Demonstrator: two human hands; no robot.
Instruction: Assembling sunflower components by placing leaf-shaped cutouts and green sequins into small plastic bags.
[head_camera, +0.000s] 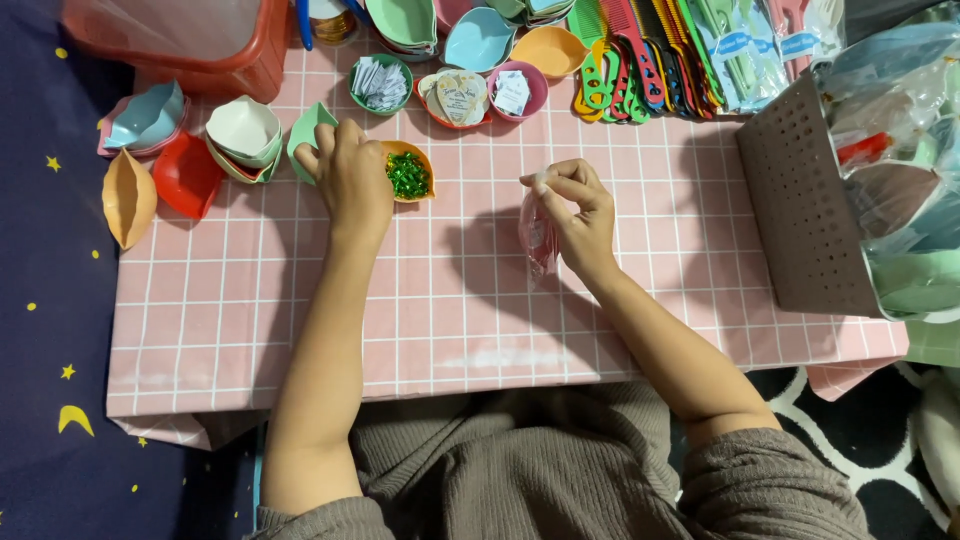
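Note:
My left hand (350, 175) rests on the pink checked table (470, 330), fingers curled against the rim of a small orange bowl (425, 160) filled with shiny green bits (407, 175). Whether it grips the bowl or only touches it is unclear. My right hand (575, 205) hovers over the middle of the table and pinches the top of a small clear plastic bag (538, 235) with something pinkish-red inside. The bag hangs down from my fingertips.
Leaf-shaped dishes in blue, white, red, green and orange (185, 150) lie at the left. Small bowls of paper tags (455, 95) stand at the back, beside coloured combs (640, 60). A red bin (180, 40) is back left; a brown perforated basket (800, 200) with bagged goods is right.

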